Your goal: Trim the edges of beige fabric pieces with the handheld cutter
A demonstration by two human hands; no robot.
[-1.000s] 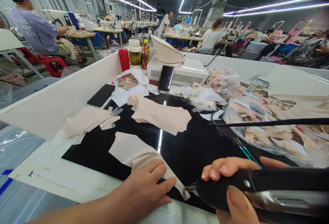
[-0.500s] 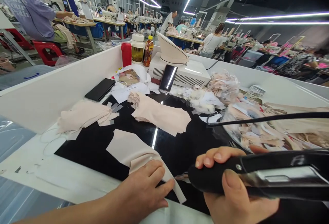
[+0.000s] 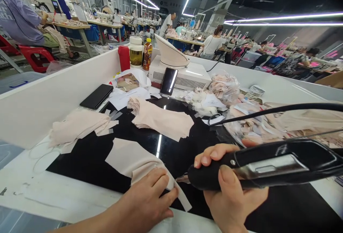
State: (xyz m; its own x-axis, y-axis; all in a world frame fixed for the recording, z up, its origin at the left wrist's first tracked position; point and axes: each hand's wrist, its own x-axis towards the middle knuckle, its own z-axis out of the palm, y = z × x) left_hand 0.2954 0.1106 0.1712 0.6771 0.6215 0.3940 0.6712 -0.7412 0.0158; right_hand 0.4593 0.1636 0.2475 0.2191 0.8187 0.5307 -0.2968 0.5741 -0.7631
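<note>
My left hand rests on a pale beige fabric piece, its fingers bent and holding down a folded part. A narrow strip of this piece sticks out to the right, past my fingertips. My right hand is wrapped round a black corded hand tool with a silver plate on its side. The tool's thin metal tip points left and meets the strip's edge close to my left fingers; whether it touches cannot be made out. Behind lies a stack of beige fabric pieces on the black board.
Another fabric pile lies left, near a black phone. A second phone leans on a white machine. Bagged scraps crowd the right, under the tool's cord. Bottles stand at the back wall.
The tool and my right hand have shifted left, bringing the metal tip up to the strip beside my left fingers. The whole view has also shifted slightly.
</note>
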